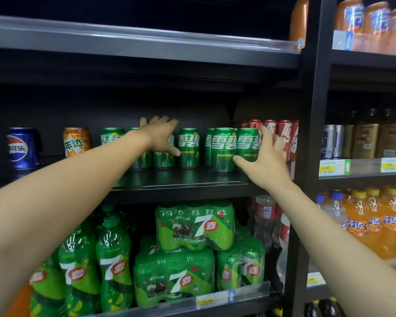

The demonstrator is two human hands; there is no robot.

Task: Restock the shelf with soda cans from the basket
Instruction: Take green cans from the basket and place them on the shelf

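Both arms reach to the middle shelf (pixel 183 179), where several green soda cans stand in a row. My left hand (pixel 161 133) wraps over the top of one green can (pixel 162 157) in the middle of the row, fingers behind it and thumb in front. My right hand (pixel 264 156) grips the rightmost green can (pixel 247 145), thumb on its front and fingers round its right side. Another green can (pixel 223 148) stands touching it on the left. The basket is out of view.
A blue cola can (pixel 23 147) and an orange can (pixel 76 141) stand at the shelf's left. Red cola cans (pixel 281 136) crowd the right. Green multipacks (pixel 194 225) and bottles fill the shelf below. A black upright (pixel 309 133) separates the right-hand bay.
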